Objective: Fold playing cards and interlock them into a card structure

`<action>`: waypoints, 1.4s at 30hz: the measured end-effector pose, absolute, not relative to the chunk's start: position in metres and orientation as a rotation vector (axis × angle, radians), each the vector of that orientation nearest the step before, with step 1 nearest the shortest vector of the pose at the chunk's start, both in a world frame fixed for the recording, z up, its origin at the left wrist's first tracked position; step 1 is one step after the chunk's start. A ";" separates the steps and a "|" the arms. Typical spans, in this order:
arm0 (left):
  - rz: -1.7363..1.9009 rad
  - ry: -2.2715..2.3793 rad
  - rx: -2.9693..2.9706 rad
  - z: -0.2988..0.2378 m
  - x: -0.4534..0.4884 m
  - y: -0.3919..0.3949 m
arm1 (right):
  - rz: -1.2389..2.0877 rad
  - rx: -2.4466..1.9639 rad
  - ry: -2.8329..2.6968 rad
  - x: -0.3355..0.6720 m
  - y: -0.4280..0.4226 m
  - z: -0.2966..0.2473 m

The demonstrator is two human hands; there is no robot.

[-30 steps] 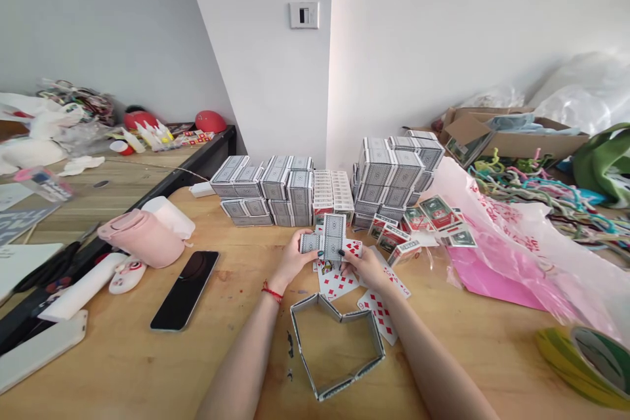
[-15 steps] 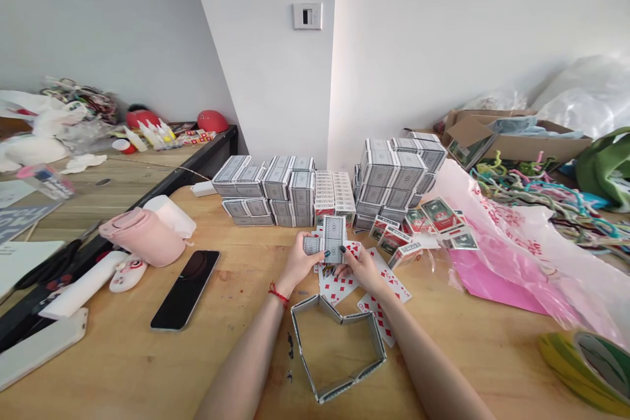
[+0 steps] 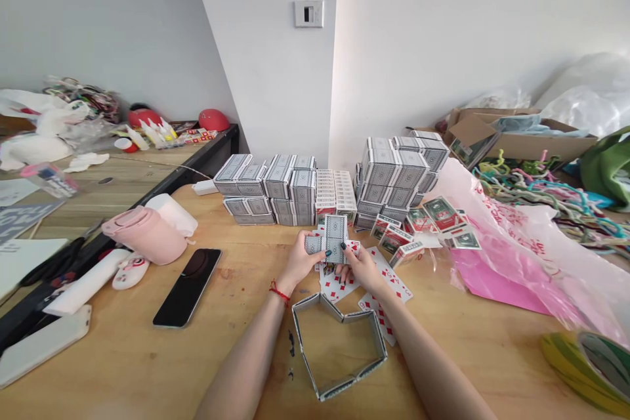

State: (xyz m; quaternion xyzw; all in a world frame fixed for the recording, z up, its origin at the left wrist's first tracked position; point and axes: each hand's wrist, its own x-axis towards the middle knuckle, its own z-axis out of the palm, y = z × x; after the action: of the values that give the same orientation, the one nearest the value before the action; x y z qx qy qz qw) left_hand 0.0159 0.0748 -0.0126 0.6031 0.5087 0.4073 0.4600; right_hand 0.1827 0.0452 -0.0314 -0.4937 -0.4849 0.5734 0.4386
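While the left hand (image 3: 300, 261) and right hand (image 3: 361, 266) both pinch 2 crossed card stacks (image 3: 335, 239), a loose grip could spill them onto the near card frame (image 3: 357, 316).

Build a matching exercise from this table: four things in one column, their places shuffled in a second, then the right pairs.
Things
1. black phone
2. card bundle
3. card frame
4. tape roll

Places
A. standing on edge between the person's arms
B. at the near right of the table
C. held by the left hand and right hand
D. lying flat, left of the left arm

Pairs: 1-D, 2-C, 3-A, 4-B
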 end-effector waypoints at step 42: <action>0.965 1.103 1.431 -0.009 0.019 0.070 | 1.286 -1.243 -1.258 0.174 0.042 -0.025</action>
State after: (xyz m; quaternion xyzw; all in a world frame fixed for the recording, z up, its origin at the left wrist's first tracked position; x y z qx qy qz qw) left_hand 0.0186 0.0705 -0.0092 0.5968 0.4601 0.4026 0.5197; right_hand 0.1739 0.0420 -0.0250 -0.5049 -0.5109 0.5224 0.4595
